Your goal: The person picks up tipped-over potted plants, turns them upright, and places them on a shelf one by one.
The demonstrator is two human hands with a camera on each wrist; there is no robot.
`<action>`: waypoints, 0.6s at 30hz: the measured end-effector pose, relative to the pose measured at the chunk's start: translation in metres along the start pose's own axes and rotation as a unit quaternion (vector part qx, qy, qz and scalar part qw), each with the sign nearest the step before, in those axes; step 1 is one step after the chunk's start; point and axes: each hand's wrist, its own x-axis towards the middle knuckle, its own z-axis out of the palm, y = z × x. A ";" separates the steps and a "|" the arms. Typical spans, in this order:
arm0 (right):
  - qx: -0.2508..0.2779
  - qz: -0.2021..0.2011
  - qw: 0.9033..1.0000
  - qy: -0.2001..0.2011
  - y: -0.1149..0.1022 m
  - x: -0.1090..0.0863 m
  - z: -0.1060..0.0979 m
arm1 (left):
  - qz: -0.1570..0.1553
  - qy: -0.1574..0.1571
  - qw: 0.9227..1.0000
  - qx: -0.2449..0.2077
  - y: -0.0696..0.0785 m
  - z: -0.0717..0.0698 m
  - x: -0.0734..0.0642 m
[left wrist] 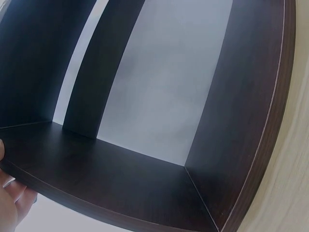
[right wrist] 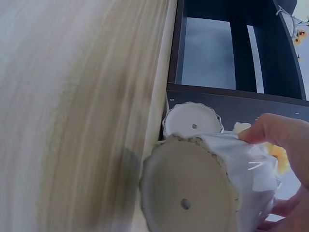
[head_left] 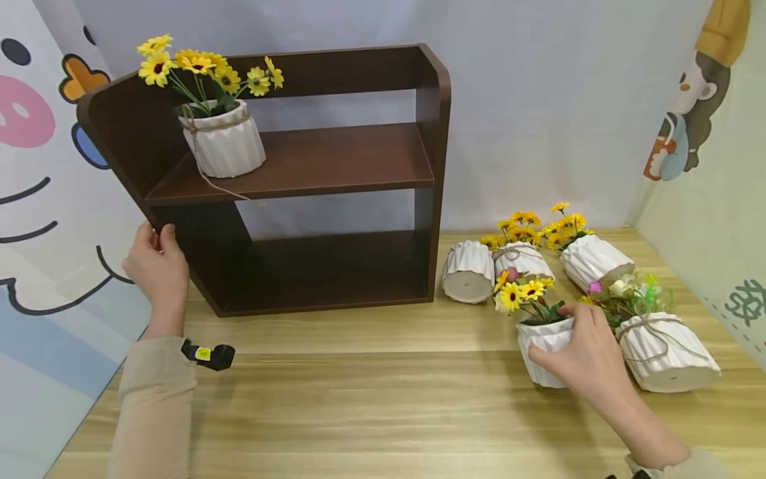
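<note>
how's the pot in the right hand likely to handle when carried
The pot looks stiff, undented where the right hand grips it. It may be slippery, as its surface looks glossy. Its thin-stemmed flowers could sway.

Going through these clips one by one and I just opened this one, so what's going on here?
A person has both hands busy. The left hand grips the left side of a dark brown shelf unit, and the right hand holds a white pot with yellow flowers. Another flower pot stands upright on the unit's upper board. Four more white pots are on the table to the right, several lying on their sides.
</note>
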 end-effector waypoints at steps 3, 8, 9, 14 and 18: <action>0.023 -0.007 0.999 0.033 0.000 0.001 0.006 | -0.005 -0.003 1.000 0.000 0.000 -0.002 0.000; 0.052 -0.006 0.995 0.081 0.002 0.004 0.017 | 0.002 0.000 1.000 -0.001 0.000 -0.003 0.001; 0.057 -0.006 0.994 0.090 0.003 0.005 0.018 | 0.002 -0.001 1.000 -0.001 0.000 -0.003 0.001; 0.088 0.003 0.990 0.113 0.005 0.010 0.024 | 0.010 -0.003 1.000 -0.003 0.000 -0.004 0.001; 0.100 0.019 0.989 0.106 0.007 0.013 0.027 | 0.011 -0.001 1.000 -0.005 0.001 -0.002 -0.001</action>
